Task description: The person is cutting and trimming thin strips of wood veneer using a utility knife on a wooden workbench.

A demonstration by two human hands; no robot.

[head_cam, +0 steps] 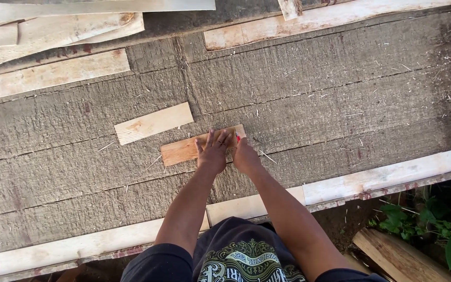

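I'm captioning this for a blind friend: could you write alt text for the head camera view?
Seen from above, a person's left hand presses flat on a small reddish wood piece lying on a rough grey plank workbench, while the right hand holds a red marking tool at its end. A paler wood strip lies just beyond, with pale boards stacked at the far edge.

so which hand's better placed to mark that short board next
Right, probably. The right hand holds a red marker at the reddish board, while the left hand lies flat on it.
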